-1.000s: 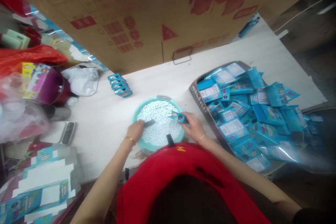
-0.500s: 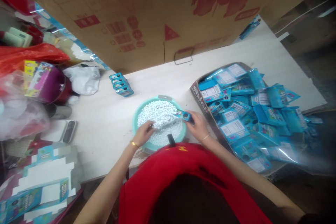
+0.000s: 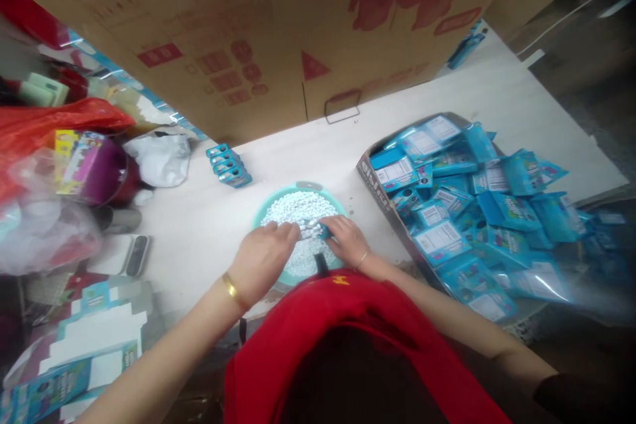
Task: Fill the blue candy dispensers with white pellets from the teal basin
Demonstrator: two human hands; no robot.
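Note:
A teal bowl [image 3: 263, 211] full of small white pellets [image 3: 298, 207] stands on the pale table [image 3: 209, 225] right in front of me. Both hands meet over its near side. My right hand [image 3: 348, 240] is closed on a small blue packet [image 3: 318, 230] held low over the pellets. My left hand [image 3: 262, 253], with a gold bangle at the wrist, has its fingers curled against the packet's left end; whether they hold something is hidden.
A cardboard tray [image 3: 370, 175] heaped with several blue packets [image 3: 447, 212] lies to the right. A short row of small blue boxes [image 3: 228, 164] stands behind the bowl. A big cardboard box [image 3: 298, 26] walls the back. Bags, a purple cup [image 3: 102, 172] and flat cartons [image 3: 94, 338] crowd the left.
My right hand brought the blue packet leftward and lower over the pellets. My left hand moved right from the bowl's left side to meet it.

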